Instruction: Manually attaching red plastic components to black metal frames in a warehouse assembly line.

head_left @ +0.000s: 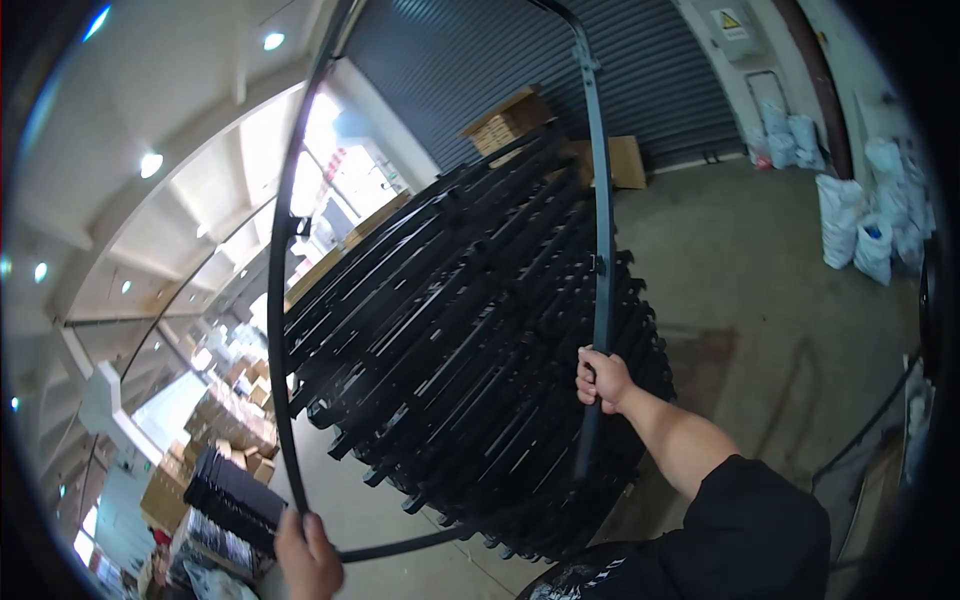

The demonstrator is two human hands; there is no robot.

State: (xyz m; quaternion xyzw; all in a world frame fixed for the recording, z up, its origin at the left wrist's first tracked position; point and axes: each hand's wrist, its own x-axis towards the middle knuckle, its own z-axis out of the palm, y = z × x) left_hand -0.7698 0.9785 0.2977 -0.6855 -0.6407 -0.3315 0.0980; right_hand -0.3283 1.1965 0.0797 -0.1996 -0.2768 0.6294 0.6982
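I hold up a large black metal frame of thin bars, bent by the lens into a loop. My right hand grips its right bar in the middle of the view. My left hand is closed on the frame's lower left corner at the bottom edge. Behind the frame stands a tall stack of many similar black frames on the concrete floor.
Cardboard boxes sit behind the stack by a grey roller shutter door. White filled sacks line the right wall. More boxes and a smaller pile of black parts are at the lower left.
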